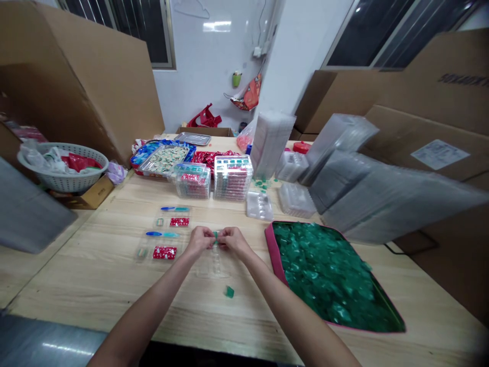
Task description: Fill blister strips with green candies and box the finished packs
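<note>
My left hand (201,240) and my right hand (234,240) meet at the table's middle. Between their fingertips they pinch a small green piece (215,235), mostly covered by the fingers. Beneath them lies a clear plastic tray (214,267) with moulded hollows. Close to its near edge, another green piece (229,292) rests on the wood. To the left are two filled clear trays, each with a blue pen-like stick (163,234) and a red patterned roll (164,253). On the right, a pink-rimmed bin (274,255) holds many shiny green pieces (328,270).
Stacks of filled clear cases (233,178) stand behind my hands. Empty plastic trays (296,200) and tall bagged stacks (273,145) are at the back right. A white basket (69,178) sits far left. Cardboard boxes (103,76) flank the wooden table (95,280).
</note>
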Demonstrator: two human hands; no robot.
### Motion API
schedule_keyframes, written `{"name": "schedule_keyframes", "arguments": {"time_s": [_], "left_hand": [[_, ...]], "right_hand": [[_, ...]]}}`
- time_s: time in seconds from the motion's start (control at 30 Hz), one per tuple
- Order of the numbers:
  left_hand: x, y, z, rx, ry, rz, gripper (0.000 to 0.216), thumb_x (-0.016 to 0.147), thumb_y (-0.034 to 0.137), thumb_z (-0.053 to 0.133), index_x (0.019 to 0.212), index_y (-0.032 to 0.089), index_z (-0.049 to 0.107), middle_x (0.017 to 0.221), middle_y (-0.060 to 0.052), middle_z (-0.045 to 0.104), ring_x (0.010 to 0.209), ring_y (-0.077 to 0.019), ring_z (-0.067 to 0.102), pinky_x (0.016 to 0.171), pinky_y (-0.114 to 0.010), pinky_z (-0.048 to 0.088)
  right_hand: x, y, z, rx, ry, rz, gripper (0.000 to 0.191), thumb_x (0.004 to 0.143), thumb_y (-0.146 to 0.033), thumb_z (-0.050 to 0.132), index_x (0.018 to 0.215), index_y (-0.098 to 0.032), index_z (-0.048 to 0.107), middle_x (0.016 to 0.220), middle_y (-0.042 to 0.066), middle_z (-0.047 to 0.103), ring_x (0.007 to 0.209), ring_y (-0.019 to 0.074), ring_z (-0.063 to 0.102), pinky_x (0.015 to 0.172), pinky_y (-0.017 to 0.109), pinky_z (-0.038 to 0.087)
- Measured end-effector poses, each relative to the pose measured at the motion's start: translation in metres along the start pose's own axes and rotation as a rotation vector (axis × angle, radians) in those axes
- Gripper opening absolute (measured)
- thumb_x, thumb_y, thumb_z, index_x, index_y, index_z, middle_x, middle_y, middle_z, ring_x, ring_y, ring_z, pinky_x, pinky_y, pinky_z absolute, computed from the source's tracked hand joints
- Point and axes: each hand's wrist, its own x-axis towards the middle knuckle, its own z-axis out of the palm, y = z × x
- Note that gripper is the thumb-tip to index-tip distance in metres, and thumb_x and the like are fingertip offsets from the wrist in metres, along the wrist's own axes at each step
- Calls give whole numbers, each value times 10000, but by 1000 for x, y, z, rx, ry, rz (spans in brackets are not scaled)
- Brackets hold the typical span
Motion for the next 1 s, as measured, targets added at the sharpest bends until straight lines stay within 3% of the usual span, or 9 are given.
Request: {"name": "schedule_keyframes", "arguments": {"time_s": [0.33,0.57,0.7,0.87,1.0], "left_hand": [[-4,-4,-2,156,-23,24,51,655,86,602,618,120,596,417,46,526,407,-103,548,444,-199,446],[-12,-2,-6,436,35,233,107,600,73,633,533,156,636,487,22,569,558,-123,530,578,-229,382],[-17,0,-7,517,61,299,141,626,91,632,499,152,621,481,14,547,535,-119,473,569,-240,319],[-27,6,-11,496,90,320,300,787,182,493,502,152,580,433,27,464,495,-114,433,532,-238,269],[-42,11,-12,430,148,339,322,819,241,451,531,153,564,475,30,451,512,-111,412,537,-242,261]], "right_hand": [[-4,3,5,-51,-38,8,90,628,-129,584,569,-164,526,421,-39,549,387,90,508,409,176,385],[-13,0,7,-225,16,-85,174,617,-63,578,486,-168,531,377,-41,514,403,103,496,453,198,351],[-20,-9,-2,-275,29,-164,192,688,-101,552,507,-160,577,412,-16,531,434,118,509,493,218,374],[-60,-2,-22,-283,43,-218,110,722,-117,542,723,-144,649,633,23,631,576,137,569,572,227,419],[-111,8,-30,-380,-182,-375,279,662,-8,500,812,-168,673,799,30,638,699,134,577,632,219,429]]}}
